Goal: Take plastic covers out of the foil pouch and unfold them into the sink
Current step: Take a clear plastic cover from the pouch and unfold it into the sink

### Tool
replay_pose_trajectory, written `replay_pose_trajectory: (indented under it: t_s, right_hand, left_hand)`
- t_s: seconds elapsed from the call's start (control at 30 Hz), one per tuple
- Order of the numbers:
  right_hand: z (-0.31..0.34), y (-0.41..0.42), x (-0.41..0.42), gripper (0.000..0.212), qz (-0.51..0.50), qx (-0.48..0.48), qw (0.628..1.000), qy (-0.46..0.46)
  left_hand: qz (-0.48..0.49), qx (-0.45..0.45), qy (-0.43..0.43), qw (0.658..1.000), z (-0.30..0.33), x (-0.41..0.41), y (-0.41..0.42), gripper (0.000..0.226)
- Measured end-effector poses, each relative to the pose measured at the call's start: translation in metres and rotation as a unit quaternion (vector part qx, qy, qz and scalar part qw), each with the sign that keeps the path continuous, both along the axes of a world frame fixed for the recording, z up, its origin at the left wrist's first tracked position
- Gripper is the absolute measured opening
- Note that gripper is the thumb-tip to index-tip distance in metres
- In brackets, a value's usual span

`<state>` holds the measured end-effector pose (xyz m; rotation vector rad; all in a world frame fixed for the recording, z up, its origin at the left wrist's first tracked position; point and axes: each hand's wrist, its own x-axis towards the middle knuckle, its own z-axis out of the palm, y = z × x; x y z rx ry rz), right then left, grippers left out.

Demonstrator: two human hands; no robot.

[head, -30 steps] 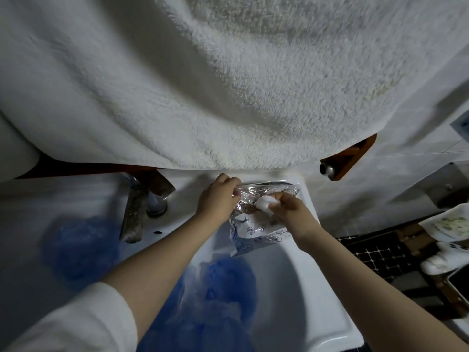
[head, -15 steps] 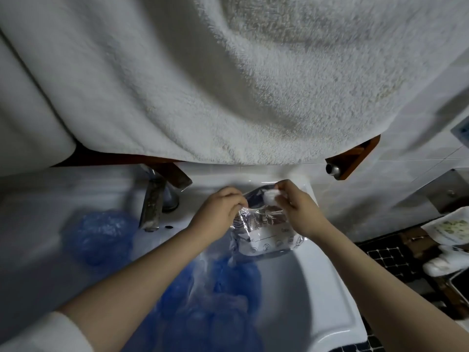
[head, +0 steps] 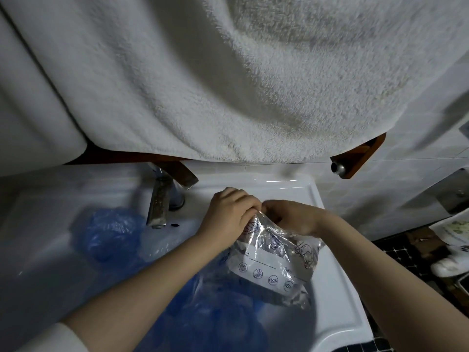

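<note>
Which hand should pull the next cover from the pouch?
Right, probably. The right hand sits at the foil pouch mouth, while the left hand pinches its top edge, steadying it over the sink.

A white towel (head: 228, 80) hangs above the metal faucet (head: 162, 199).

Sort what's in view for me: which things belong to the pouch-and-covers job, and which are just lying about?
Part of the job:
foil pouch, gripped at its top by the left hand and right hand
blue plastic covers in the basin
another blue cover by the tap
sink

Just lying about:
white towel hanging above
tap
wooden rail end
</note>
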<state>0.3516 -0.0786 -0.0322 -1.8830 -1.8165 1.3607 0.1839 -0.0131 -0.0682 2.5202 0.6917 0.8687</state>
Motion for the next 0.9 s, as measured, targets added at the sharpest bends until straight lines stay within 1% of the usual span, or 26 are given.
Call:
replay_pose_trajectory:
  t_s: [0.07, 0.1, 0.13, 0.17, 0.2, 0.23, 0.27, 0.33, 0.4, 0.47, 0.5, 0.53, 0.6, 0.63, 0.67, 0.7, 0.73, 0.77, 0.83, 0.87, 0.9]
  right_hand:
    - [0.001, 0.0, 0.004, 0.008, 0.048, -0.031, 0.996, -0.066]
    - [0.002, -0.001, 0.006, 0.013, 0.064, -0.023, 0.994, -0.09]
    - [0.004, -0.002, 0.008, 0.019, 0.058, -0.017, 0.993, -0.097]
    - [0.003, -0.003, 0.013, 0.024, 0.044, 0.031, 0.994, -0.093]
    - [0.005, -0.005, 0.014, 0.027, -0.004, 0.053, 0.996, -0.07]
    - [0.005, -0.005, 0.016, 0.026, -0.028, 0.093, 0.993, -0.062]
    - [0.011, -0.003, 0.016, 0.023, -0.062, 0.105, 0.992, -0.041]
    - [0.012, 0.005, 0.021, 0.014, -0.051, 0.168, 0.978, -0.114]
    - [0.01, 0.015, 0.025, 0.013, -0.051, 0.23, 0.947, -0.218]
    - [0.005, 0.025, 0.028, 0.015, -0.087, 0.29, 0.907, -0.294]
    - [0.002, 0.029, 0.027, 0.013, -0.099, 0.319, 0.888, -0.316]
    - [0.001, 0.031, 0.026, 0.013, -0.112, 0.328, 0.875, -0.338]
    - [-0.002, 0.038, 0.026, 0.032, -0.117, 0.327, 0.858, -0.378]
    - [-0.004, 0.042, 0.024, 0.033, -0.137, 0.318, 0.845, -0.407]
    - [-0.01, 0.048, 0.025, 0.033, -0.157, 0.325, 0.822, -0.44]
    - [-0.017, 0.054, 0.027, 0.033, -0.171, 0.338, 0.817, -0.435]
    - [-0.021, 0.058, 0.027, 0.037, -0.168, 0.359, 0.822, -0.41]
    - [-0.026, 0.062, 0.029, 0.042, -0.167, 0.375, 0.829, -0.379]
    - [-0.028, 0.064, 0.028, 0.048, -0.168, 0.385, 0.83, -0.367]
    - [-0.029, 0.064, 0.028, 0.045, -0.173, 0.395, 0.822, -0.372]
    - [-0.03, 0.063, 0.027, 0.036, -0.177, 0.415, 0.808, -0.378]
  left_hand:
    - [0.005, 0.0, 0.006, 1.0, 0.0, -0.001, 0.0, 0.023]
    - [0.01, -0.005, 0.006, 1.0, 0.0, -0.002, 0.001, 0.025]
    - [0.019, -0.012, 0.004, 1.0, 0.001, -0.002, 0.003, 0.025]
    - [0.031, -0.02, -0.001, 0.999, 0.002, -0.003, 0.005, 0.025]
    - [0.045, -0.027, -0.01, 0.999, 0.002, -0.003, 0.007, 0.025]
    - [0.06, -0.031, -0.021, 0.997, 0.002, -0.003, 0.008, 0.024]
    - [0.075, -0.033, -0.034, 0.996, 0.001, -0.001, 0.009, 0.023]
    - [0.11, -0.036, -0.054, 0.992, -0.005, 0.004, 0.009, 0.026]
    - [0.157, -0.053, -0.05, 0.985, -0.012, 0.01, 0.005, 0.032]
    - [0.189, -0.044, -0.021, 0.981, -0.018, 0.013, 0.0, 0.035]
    - [0.191, -0.031, -0.013, 0.981, -0.019, 0.013, -0.003, 0.035]
    - [0.182, -0.014, -0.01, 0.983, -0.021, 0.012, -0.005, 0.034]
    - [0.14, 0.037, 0.009, 0.989, -0.023, 0.012, -0.008, 0.026]
    - [0.111, 0.058, 0.024, 0.992, -0.025, 0.012, -0.008, 0.019]
    - [0.086, 0.063, 0.037, 0.994, -0.029, 0.013, -0.006, 0.014]
    - [0.072, 0.058, 0.057, 0.994, -0.035, 0.015, -0.003, 0.015]
    - [0.064, 0.05, 0.085, 0.993, -0.039, 0.017, 0.002, 0.02]
    - [0.065, 0.042, 0.122, 0.99, -0.043, 0.02, 0.007, 0.026]
    - [0.073, 0.006, 0.203, 0.976, -0.047, 0.027, 0.014, 0.036]
    - [0.068, -0.03, 0.232, 0.97, -0.048, 0.031, 0.017, 0.04]
    - [0.058, -0.069, 0.253, 0.963, -0.047, 0.033, 0.018, 0.042]
